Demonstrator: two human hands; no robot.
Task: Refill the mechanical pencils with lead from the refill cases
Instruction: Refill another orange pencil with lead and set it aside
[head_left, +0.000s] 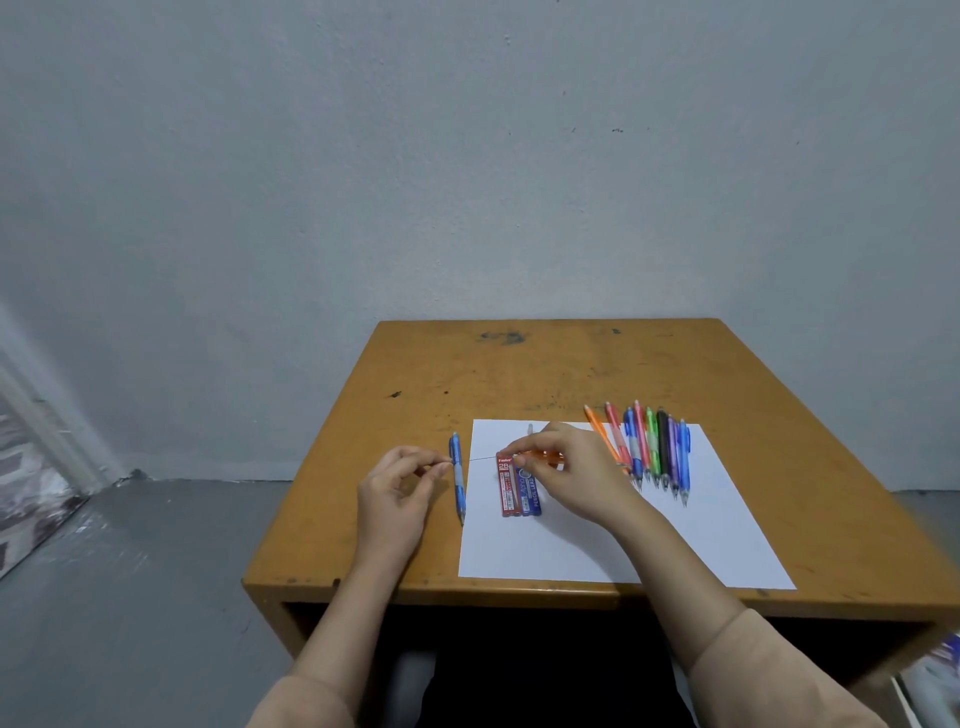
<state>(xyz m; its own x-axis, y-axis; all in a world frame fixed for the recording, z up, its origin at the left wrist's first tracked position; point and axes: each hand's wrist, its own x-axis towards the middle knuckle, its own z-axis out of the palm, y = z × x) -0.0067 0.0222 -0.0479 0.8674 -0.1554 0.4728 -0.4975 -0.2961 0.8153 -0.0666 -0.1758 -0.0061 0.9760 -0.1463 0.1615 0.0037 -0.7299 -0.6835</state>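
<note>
My left hand pinches one end of a thin lead that runs right toward the open end of an orange mechanical pencil. My right hand grips that pencil just above the white paper. A red lead case and a blue lead case lie side by side on the paper under the pencil. One blue pencil lies left of the paper. Several coloured pencils lie in a row at the paper's far right.
The wooden table stands against a grey wall, with its left and front edges close to my hands. A small pale cap-like piece sits on the paper beyond my right hand. Grey floor lies to the left.
</note>
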